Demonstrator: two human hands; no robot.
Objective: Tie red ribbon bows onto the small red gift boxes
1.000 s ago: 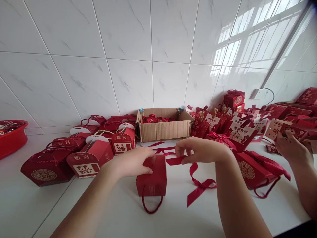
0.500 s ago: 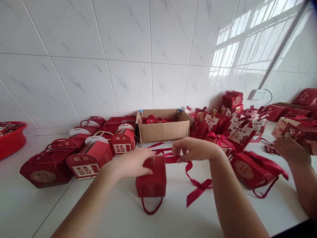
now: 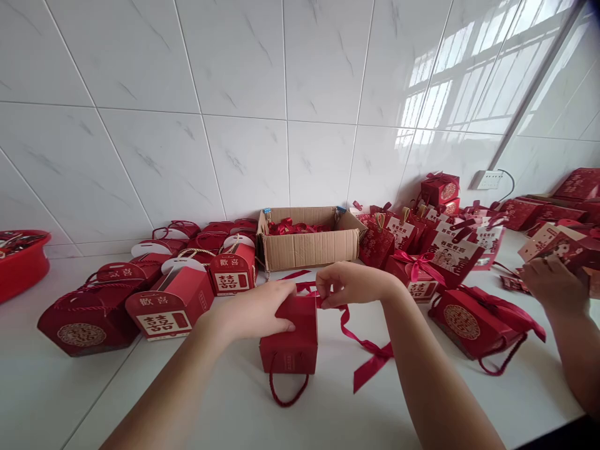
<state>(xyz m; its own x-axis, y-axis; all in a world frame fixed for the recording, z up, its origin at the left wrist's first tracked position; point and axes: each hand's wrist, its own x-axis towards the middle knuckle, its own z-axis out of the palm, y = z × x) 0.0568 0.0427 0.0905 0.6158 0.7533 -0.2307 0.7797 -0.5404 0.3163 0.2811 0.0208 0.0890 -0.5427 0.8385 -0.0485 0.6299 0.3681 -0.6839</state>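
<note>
A small red gift box (image 3: 300, 350) stands on the white table, its twisted cord handle (image 3: 288, 400) drooping over the near side. My left hand (image 3: 262, 309) is closed round the box's left and top, thumb on the upper face. At the box's far right corner, my right hand (image 3: 349, 284) pinches a dark red ribbon. That ribbon's long tail (image 3: 354, 334) trails over the table beneath my wrist, close to a ribbon bow (image 3: 375, 365). The left fingertips are partly hidden behind the box.
Finished-looking red boxes (image 3: 164, 306) line the left side. Behind stands a cardboard box (image 3: 309, 250) of red ribbons. Several red bags and boxes (image 3: 462, 322) fill the right, where another person's hand (image 3: 553, 287) holds a card-like box. A red basin (image 3: 21, 265) sits far left.
My right hand has moved a little left, closer to the gift box, drawing the ribbon along. The box has shifted slightly right under my left hand.
</note>
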